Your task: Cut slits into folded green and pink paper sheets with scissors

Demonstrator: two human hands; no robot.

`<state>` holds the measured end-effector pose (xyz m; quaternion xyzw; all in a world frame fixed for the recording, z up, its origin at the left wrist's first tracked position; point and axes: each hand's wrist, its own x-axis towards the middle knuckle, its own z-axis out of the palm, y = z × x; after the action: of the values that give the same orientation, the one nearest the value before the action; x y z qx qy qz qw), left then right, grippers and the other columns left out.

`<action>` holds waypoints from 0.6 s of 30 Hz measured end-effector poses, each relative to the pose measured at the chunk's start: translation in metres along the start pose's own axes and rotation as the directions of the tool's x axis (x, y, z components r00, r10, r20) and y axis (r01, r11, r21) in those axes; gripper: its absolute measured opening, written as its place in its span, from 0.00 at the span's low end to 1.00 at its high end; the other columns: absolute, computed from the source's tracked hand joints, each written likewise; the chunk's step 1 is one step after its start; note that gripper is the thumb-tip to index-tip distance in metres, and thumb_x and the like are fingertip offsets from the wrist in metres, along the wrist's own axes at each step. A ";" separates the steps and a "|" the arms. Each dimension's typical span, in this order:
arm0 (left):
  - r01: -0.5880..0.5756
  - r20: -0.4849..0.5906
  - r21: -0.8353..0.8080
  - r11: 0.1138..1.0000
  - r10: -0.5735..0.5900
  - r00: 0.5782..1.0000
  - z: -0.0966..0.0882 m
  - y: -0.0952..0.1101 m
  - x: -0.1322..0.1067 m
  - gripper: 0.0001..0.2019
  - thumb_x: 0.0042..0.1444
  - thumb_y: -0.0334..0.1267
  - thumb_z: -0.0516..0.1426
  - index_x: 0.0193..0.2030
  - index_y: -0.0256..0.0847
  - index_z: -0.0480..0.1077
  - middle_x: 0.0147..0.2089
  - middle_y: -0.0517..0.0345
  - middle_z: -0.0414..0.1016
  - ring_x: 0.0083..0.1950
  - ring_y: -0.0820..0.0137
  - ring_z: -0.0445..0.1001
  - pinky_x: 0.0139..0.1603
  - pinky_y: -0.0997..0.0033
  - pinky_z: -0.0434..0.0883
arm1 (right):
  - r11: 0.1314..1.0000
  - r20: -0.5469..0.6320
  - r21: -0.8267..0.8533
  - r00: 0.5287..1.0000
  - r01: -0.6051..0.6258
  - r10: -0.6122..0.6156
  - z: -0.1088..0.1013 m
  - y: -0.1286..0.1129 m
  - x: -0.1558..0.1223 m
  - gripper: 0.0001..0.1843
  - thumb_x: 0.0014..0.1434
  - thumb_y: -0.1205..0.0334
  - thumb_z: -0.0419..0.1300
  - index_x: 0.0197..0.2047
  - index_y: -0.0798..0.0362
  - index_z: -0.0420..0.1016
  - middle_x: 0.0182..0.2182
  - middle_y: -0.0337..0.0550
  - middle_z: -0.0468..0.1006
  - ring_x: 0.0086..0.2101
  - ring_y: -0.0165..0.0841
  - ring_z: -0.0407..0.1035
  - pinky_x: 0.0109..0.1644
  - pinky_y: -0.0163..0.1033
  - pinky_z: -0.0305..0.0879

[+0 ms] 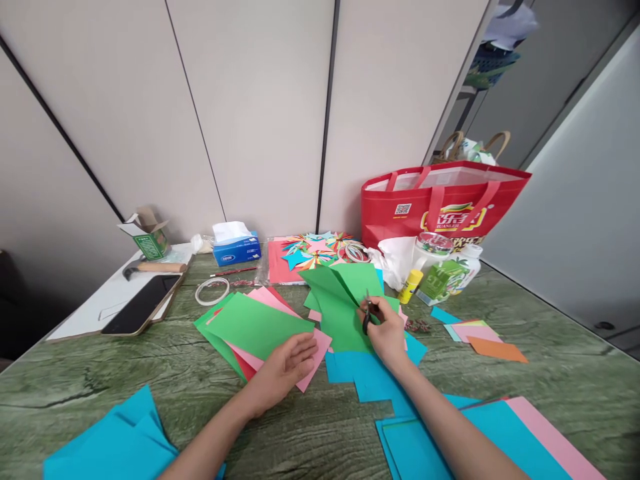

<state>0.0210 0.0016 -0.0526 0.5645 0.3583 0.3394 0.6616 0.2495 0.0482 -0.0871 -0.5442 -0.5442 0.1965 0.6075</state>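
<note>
My right hand (pixel 386 331) is closed around small dark-handled scissors (pixel 367 319), blades pointing away from me. The scissors are over a creased green paper sheet (pixel 336 319), which lies on more green, pink and blue pieces. To the left, my left hand (pixel 284 371) is open, its fingers stretched together and palm turned inward. It is at the right edge of a fanned stack of green paper (pixel 260 327), with pink (pixel 320 357) and red sheets showing under it. Blue paper pieces (pixel 375 377) lie below the right hand and forearm.
Blue sheets (pixel 110 443) lie front left, and blue and pink sheets (pixel 505 433) front right. Behind stand a tissue box (pixel 237 251), a red bag (pixel 395 210), a glue stick (pixel 411 287) and jars. A tape roll (pixel 212 291), phone (pixel 143 305) and hammer (pixel 155 267) are left.
</note>
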 end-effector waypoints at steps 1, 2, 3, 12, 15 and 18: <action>-0.007 -0.012 -0.009 1.000 0.007 1.000 0.001 0.002 0.000 0.19 0.51 0.39 0.57 0.51 0.41 0.64 0.57 0.47 0.65 0.59 0.63 0.60 0.58 0.60 0.58 | 0.998 -0.029 0.058 0.999 -0.015 0.017 -0.002 -0.002 0.001 0.10 0.43 0.62 0.60 0.32 0.52 0.67 0.28 0.39 0.71 0.31 0.34 0.67 0.35 0.38 0.64; -0.017 -0.034 -0.025 1.000 0.016 0.999 0.001 0.003 0.000 0.18 0.51 0.38 0.57 0.50 0.41 0.64 0.56 0.47 0.66 0.58 0.62 0.61 0.58 0.60 0.59 | 0.993 -0.064 0.115 0.997 -0.030 0.038 -0.004 -0.004 0.003 0.11 0.43 0.62 0.61 0.32 0.52 0.66 0.28 0.38 0.70 0.31 0.33 0.67 0.34 0.36 0.64; -0.035 -0.064 -0.052 0.998 0.032 0.997 0.001 0.005 0.000 0.17 0.51 0.39 0.57 0.49 0.41 0.65 0.55 0.46 0.67 0.57 0.62 0.62 0.57 0.59 0.59 | 0.985 -0.102 0.168 0.993 -0.044 0.062 -0.007 -0.006 0.006 0.12 0.43 0.61 0.62 0.33 0.51 0.65 0.28 0.37 0.69 0.31 0.31 0.66 0.33 0.35 0.63; -0.146 -0.209 -0.366 0.919 0.072 0.975 0.003 0.018 -0.002 0.18 0.53 0.46 0.54 0.46 0.36 0.68 0.46 0.45 0.74 0.46 0.61 0.72 0.46 0.61 0.69 | 0.853 0.083 0.446 0.961 -0.272 0.264 -0.008 -0.027 0.003 0.17 0.37 0.57 0.67 0.31 0.51 0.67 0.19 0.30 0.63 0.18 0.24 0.59 0.21 0.30 0.58; -0.089 -0.109 -0.359 0.929 0.054 0.993 0.007 0.016 -0.007 0.24 0.47 0.51 0.56 0.48 0.39 0.67 0.38 0.51 0.76 0.28 0.72 0.74 0.24 0.76 0.70 | 0.861 0.201 0.396 0.945 -0.319 0.258 0.006 -0.040 -0.014 0.19 0.34 0.60 0.69 0.31 0.53 0.69 0.19 0.30 0.64 0.18 0.23 0.57 0.19 0.28 0.55; -0.025 -0.161 -0.257 0.966 -0.017 0.987 0.008 0.013 -0.009 0.19 0.45 0.43 0.61 0.43 0.39 0.69 0.32 0.56 0.77 0.20 0.76 0.70 0.16 0.80 0.64 | 0.894 0.215 0.323 0.944 -0.310 0.250 0.010 -0.044 -0.018 0.18 0.34 0.61 0.69 0.31 0.54 0.70 0.21 0.33 0.67 0.20 0.25 0.61 0.22 0.29 0.58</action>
<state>0.0231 -0.0086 -0.0379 0.4448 0.3623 0.4291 0.6977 0.2195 0.0231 -0.0589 -0.4808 -0.4649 0.4214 0.6125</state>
